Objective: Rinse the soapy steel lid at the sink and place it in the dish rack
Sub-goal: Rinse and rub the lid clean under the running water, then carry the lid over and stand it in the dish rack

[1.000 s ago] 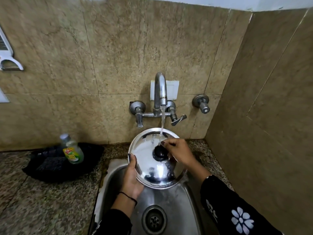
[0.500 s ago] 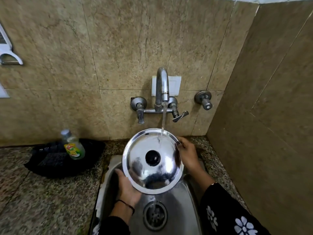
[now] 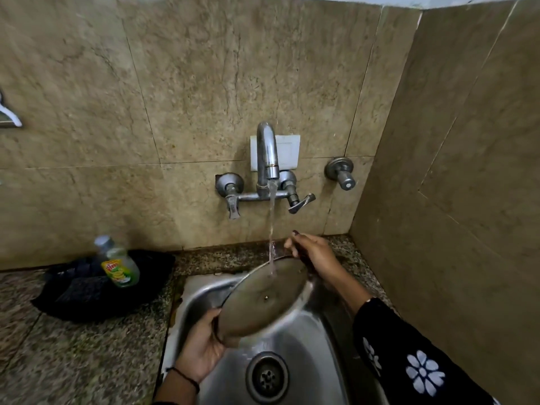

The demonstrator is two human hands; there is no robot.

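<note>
Steel lid (image 3: 264,301) held tilted over the sink (image 3: 309,361), underside up, beneath the running tap (image 3: 267,159); the stream strikes its far edge. Left hand (image 3: 204,346) closed on the near rim, palm up, cord at the wrist. Right hand (image 3: 311,251) grips the far rim, fingers curled. Bottle (image 3: 118,263) on the worktop (image 3: 73,361): yellow label, text unreadable.

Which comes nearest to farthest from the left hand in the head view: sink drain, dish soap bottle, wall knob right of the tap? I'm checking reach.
From the left hand, which grips the lid's lower-left edge:
1. Sink drain, just to its right, low in the basin.
2. Dish soap bottle, up and left on the counter.
3. Wall knob, far up-right, beyond the tap.
</note>
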